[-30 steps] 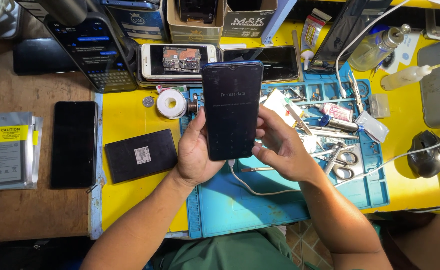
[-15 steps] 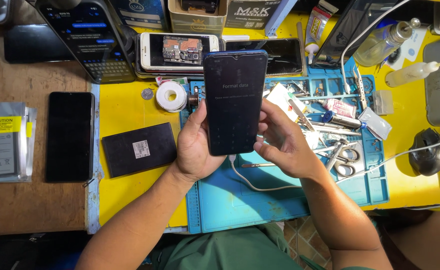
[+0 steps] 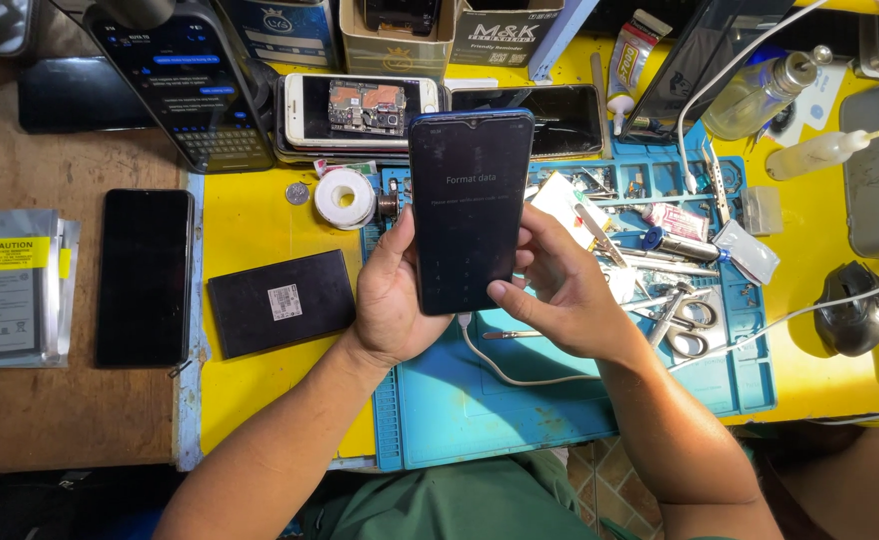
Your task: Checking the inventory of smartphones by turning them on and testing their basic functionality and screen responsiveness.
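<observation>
The smartphone (image 3: 470, 210) covers most of the left hand's palm and fingers, so only the thumb along the phone's left edge and the heel of the left hand (image 3: 392, 300) show. The phone's dim screen carries faint grey text and a keypad too dark to make out. A white cable (image 3: 495, 365) runs from the phone's lower end, across the blue work mat (image 3: 480, 410), and passes under the right forearm. The boxes along the top edge are cut off by the frame, as is the grey device at the right edge.

The left hand is wrapped around the smartphone from behind and the left, clamped on it and holding it upright above the mat at the middle of the yellow desk (image 3: 260, 220). The right hand (image 3: 570, 295) is half curled, its fingers against the phone's right edge and its thumb tip pressed on the lower right part of the screen.

Just left of the phone lie a white tape roll (image 3: 345, 197) and a coin (image 3: 298, 193); a black battery (image 3: 282, 302) lies further left. Scissors (image 3: 690, 318) and tweezers lie on the mat to the right.
</observation>
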